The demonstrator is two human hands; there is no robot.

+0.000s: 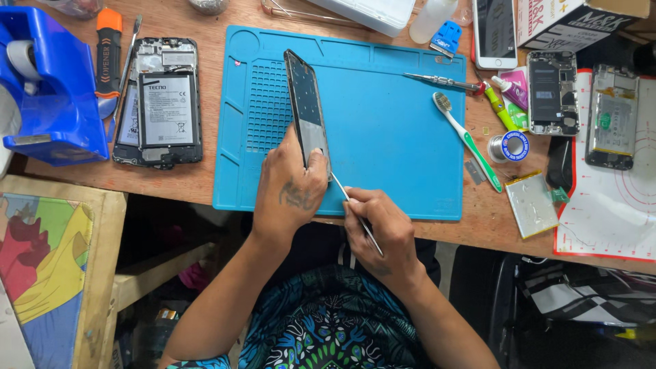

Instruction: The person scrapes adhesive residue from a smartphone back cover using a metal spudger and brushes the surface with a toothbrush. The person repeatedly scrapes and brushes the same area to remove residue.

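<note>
- Left hand (290,188): grip closed around the lower end of a dark phone frame (307,109), which stands tilted on its edge over the blue work mat (389,130); the frame rises away from the fingers toward the mat's far side.
- Right hand (376,225): grip pinched on a thin metal pry tool (355,210), whose tip meets the frame's bottom corner just beside the left thumb.
- Wooden desk (171,181): carries the mat.
- Opened phone with exposed battery (160,102): lies flat left of the mat, well apart from both hands.
- Green-handled toothbrush (468,140) and screwdriver (444,82): rest on the mat's right part.
</note>
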